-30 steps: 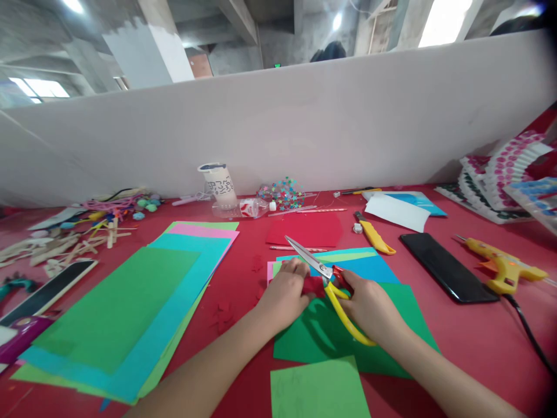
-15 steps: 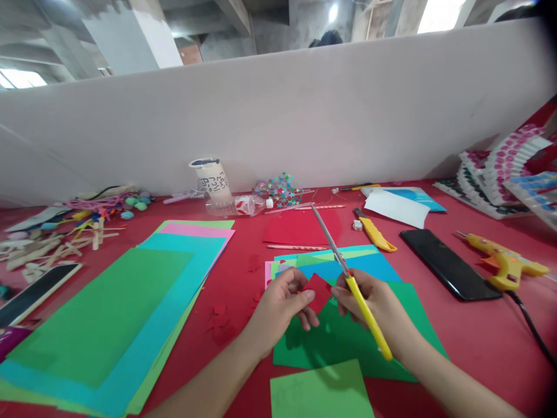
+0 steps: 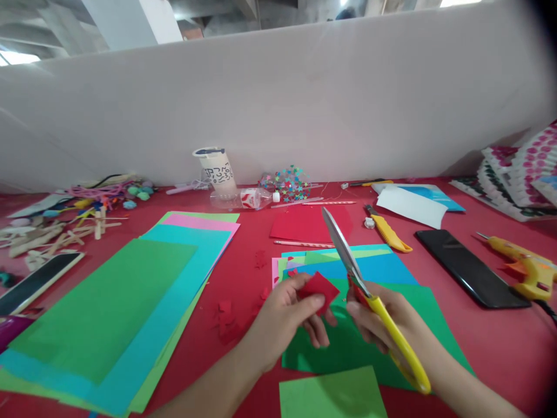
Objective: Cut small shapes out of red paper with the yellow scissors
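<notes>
Far edge: a tall white wall (image 3: 278,110) stands along the far side of the red table (image 3: 250,238).
Left gap: a strip of red table runs between the big paper stack (image 3: 108,307) and the blue sheet (image 3: 369,269); little red scraps (image 3: 225,319) lie on it, left of the hands.
Right gap: more red table shows between the green sheet (image 3: 339,355) and the black phone (image 3: 470,268). The glue gun (image 3: 528,264) is just right of the phone. The yellow knife (image 3: 391,233) is to its far left.
Near side: a light green sheet (image 3: 333,395) lies just nearer than the green one.
Left hand (image 3: 300,305): its grip pinches the red paper (image 3: 322,286) between thumb and fingers.
Right hand (image 3: 391,313): its grip is curled around the handle of the scissors (image 3: 373,302).
Red paper: small and bright red, with straight sides and a pointy corner to the right. It is held up over the green sheet, near the scissors, not touching them.
Scissors: shiny blades, a yellow handle with some red. They are tilted, tips to the far left.
</notes>
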`<state>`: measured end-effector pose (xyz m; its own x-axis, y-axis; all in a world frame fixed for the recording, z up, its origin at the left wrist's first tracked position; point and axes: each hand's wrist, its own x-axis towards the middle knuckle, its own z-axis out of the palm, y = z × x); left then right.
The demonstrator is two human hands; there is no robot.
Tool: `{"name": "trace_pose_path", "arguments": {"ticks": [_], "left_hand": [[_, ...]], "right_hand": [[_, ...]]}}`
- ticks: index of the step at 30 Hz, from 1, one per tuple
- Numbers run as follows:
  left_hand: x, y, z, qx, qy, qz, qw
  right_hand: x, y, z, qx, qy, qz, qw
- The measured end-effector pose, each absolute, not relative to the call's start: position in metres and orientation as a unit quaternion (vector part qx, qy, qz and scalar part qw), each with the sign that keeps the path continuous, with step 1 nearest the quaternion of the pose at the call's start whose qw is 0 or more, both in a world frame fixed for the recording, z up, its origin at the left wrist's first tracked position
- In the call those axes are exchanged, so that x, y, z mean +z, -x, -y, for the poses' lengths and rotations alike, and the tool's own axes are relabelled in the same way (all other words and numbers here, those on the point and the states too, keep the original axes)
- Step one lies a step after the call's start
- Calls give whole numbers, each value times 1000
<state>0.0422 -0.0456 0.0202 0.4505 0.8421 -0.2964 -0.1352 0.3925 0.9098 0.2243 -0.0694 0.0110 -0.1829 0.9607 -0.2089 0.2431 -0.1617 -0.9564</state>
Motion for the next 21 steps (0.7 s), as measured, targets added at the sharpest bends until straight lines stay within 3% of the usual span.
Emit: {"name": "trace_pose_path", "arguments": {"ticks": [8,21], "left_hand": [[45,-21,40,526,-431,-423,599],[46,-22,44,484,-470,-455,581]], "right_hand": [[22,-231,80,467,506,689,226],[26,-225,91,435,551,665,253]]}}
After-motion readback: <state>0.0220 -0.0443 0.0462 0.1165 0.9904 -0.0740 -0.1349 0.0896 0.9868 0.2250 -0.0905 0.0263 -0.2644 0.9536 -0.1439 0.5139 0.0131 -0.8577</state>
